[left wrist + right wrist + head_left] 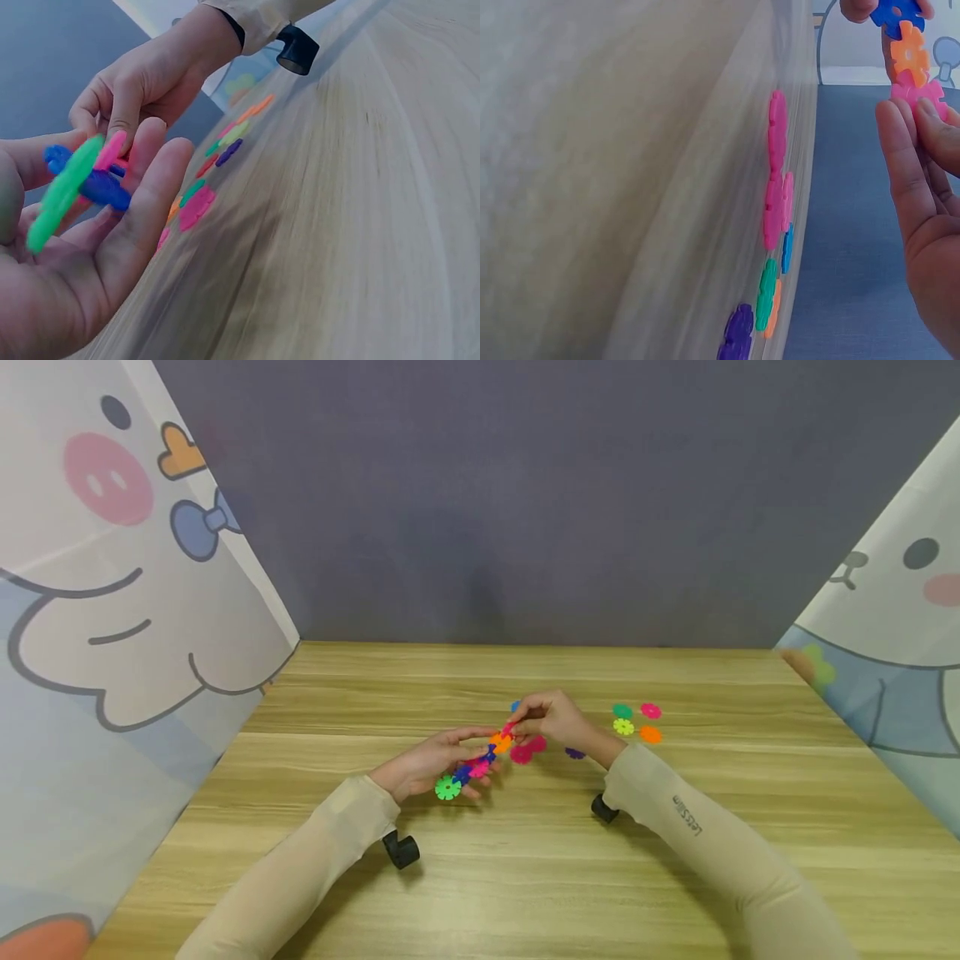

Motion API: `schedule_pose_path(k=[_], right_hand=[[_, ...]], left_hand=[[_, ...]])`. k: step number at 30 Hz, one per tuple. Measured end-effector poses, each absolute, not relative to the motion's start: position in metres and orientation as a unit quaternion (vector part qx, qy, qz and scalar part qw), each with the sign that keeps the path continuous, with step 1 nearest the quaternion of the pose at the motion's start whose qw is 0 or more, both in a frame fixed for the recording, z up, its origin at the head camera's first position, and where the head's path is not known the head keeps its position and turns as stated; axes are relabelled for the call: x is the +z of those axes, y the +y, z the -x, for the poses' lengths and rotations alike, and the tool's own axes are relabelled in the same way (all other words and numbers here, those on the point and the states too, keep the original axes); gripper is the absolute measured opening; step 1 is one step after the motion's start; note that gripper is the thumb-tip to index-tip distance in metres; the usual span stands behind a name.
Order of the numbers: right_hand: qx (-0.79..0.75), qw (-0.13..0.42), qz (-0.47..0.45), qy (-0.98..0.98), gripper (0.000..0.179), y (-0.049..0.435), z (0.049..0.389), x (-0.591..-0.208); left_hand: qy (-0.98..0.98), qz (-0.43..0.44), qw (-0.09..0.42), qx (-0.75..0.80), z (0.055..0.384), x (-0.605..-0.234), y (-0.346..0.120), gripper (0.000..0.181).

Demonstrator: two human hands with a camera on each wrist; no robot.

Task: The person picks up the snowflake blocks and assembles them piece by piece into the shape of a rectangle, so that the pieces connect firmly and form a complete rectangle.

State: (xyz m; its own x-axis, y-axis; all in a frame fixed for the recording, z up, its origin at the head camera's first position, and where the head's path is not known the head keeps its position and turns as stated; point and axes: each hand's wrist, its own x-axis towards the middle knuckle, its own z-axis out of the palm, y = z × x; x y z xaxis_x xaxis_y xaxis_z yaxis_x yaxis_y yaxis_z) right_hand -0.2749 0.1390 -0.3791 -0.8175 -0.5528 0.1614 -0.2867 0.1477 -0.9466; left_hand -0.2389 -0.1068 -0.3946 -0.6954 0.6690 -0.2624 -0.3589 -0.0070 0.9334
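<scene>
A chain of interlocking flower-shaped plastic discs runs between the hands above the table. At its near end is a green disc [447,787], followed by a blue disc [462,775], a pink one [478,768], another blue one and an orange disc [909,56]. My left hand [427,764] grips the chain, thumb on top and fingers beneath. With thumb and fingers, my right hand [557,718] pinches a pink disc [911,90] at the far end. That disc meets the orange one's edge; how deep it sits in the slot I cannot tell.
Loose discs lie on the wooden table [495,885]: pink ones [522,754] below the right hand, a purple one [575,753] by that wrist, and green [622,711], yellow [623,727], orange [650,735] and pink ones farther right. A dark panel [525,510] stands behind.
</scene>
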Motion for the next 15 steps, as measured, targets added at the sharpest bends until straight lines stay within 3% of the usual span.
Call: schedule_pose_path(k=[15], right_hand=[[-0.563,0.121,0.287,0.765,0.013,0.1473,0.2741,-0.3796]], left_hand=[[0.612,-0.112,0.361,0.695,0.2359,-0.3946,-0.1014,0.05]])
